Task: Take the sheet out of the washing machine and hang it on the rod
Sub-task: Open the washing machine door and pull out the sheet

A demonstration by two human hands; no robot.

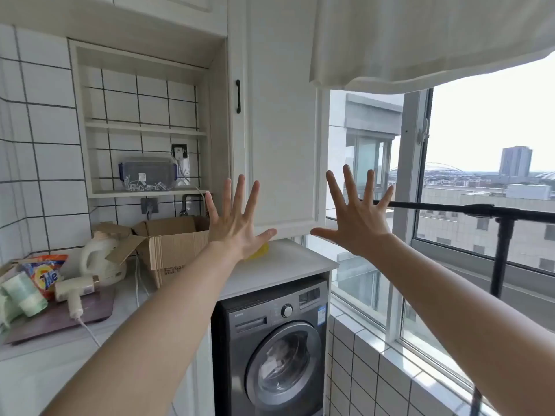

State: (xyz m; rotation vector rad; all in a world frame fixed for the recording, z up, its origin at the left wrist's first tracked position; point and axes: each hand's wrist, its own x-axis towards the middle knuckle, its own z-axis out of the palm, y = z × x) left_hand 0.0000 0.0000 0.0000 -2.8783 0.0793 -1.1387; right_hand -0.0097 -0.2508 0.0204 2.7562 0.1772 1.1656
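Head view showed both hands, left hand (237,226) and right hand (357,223), spread and holding nothing; the dark grey front-loading washing machine (270,349) stood unopened, so I'd guess its door came next.

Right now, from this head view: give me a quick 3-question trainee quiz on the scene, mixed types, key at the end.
1. True or false: the washing machine door is shut.
2. What do the left hand and right hand hold?
A. a sheet
B. nothing
C. the rod
3. Fill in: the black rod runs in front of the ____.

Key
1. True; laundry shows behind the glass.
2. B; both hands are spread open in the air.
3. window.
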